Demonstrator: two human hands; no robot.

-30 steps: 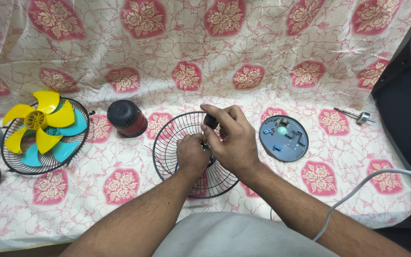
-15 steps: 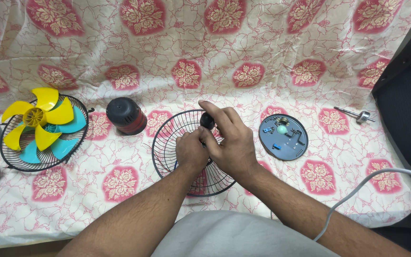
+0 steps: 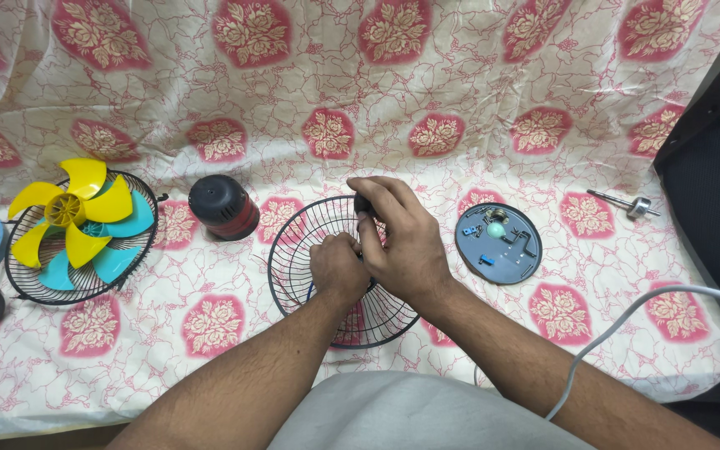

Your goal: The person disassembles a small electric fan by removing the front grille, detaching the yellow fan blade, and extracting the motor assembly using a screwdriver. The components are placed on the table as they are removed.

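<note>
Black wire fan guard on floral cloth; left hand fisted on hub, right hand pinching black knob.

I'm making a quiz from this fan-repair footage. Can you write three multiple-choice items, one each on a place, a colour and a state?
1. Where does the grey round plate lie?
A. right of the wire grille
B. on the yellow fan blade
C. under the black motor housing

2. What colour is the upper fan blade?
A. red
B. yellow
C. white

3. What are both hands doing?
A. resting flat
B. lifting the cable
C. gripping parts at the grille's centre

Answers: 1 A, it lies on the cloth to the grille's right. 2 B, yellow over teal. 3 C, left hand and right hand close there.
</note>
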